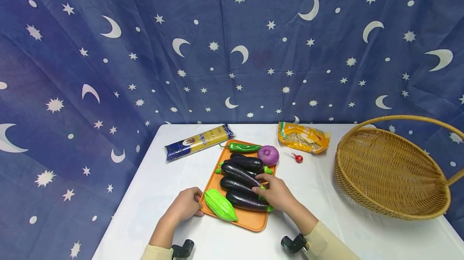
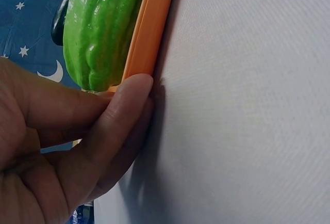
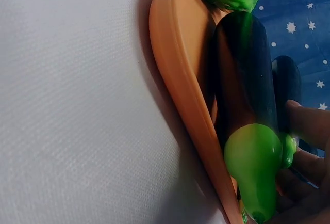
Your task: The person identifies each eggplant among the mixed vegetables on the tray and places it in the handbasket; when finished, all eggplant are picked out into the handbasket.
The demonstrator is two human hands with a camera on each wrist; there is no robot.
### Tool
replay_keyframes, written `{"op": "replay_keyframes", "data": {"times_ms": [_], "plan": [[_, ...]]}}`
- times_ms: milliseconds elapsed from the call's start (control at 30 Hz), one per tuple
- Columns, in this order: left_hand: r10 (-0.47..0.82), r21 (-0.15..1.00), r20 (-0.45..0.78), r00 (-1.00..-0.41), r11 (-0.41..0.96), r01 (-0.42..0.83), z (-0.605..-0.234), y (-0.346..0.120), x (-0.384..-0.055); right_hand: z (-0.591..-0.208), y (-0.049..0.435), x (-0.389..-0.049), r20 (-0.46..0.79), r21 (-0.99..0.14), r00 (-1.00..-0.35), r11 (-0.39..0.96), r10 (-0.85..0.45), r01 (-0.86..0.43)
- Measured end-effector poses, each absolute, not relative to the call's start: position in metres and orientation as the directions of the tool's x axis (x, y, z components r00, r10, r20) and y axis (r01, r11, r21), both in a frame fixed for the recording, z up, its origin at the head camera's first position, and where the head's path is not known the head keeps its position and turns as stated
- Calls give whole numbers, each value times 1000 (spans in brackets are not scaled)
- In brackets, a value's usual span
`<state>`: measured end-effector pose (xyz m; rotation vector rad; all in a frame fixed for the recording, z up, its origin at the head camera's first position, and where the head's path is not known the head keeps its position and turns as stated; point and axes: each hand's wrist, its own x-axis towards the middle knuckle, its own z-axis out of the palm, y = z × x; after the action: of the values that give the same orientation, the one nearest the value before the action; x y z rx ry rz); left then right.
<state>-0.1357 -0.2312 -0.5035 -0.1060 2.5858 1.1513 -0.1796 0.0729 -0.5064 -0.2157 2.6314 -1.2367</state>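
An orange tray [image 1: 250, 223] lies on the white table, holding several dark purple eggplants [image 1: 242, 200] with green stem ends. My left hand [image 1: 186, 203] grips the tray's left corner; in the left wrist view its fingertips pinch the orange rim [image 2: 149, 25]. Close by, a bright green ridged bitter melon [image 1: 220, 205] lies on the tray. Over the eggplants' stem ends, my right hand [image 1: 277, 192] holds an upper eggplant [image 1: 239, 174] between thumb and fingers. The right wrist view shows the nearest eggplant [image 3: 247, 74] beside that hand. A green pepper [image 1: 243, 147] and purple onion [image 1: 268, 155] sit at the tray's far end.
A blue and yellow pasta packet [image 1: 199, 142] lies behind the tray on the left. At the back right are an orange food bag [image 1: 303, 137] and a small red wrapped candy [image 1: 298, 158]. A wicker basket [image 1: 391, 171] with a tall handle stands at the right.
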Motion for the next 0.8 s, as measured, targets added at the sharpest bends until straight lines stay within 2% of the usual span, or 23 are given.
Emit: {"op": "replay_keyframes", "data": {"times_ms": [433, 800], "plan": [[52, 708, -300, -953, 682, -186, -501, -230, -135, -508, 73, -180, -80, -793, -978, 607, -191, -54], [50, 724, -308, -950, 660, -200, -503, -231, -134, -507, 74, -180, -89, -824, -983, 566, -163, -19]]}}
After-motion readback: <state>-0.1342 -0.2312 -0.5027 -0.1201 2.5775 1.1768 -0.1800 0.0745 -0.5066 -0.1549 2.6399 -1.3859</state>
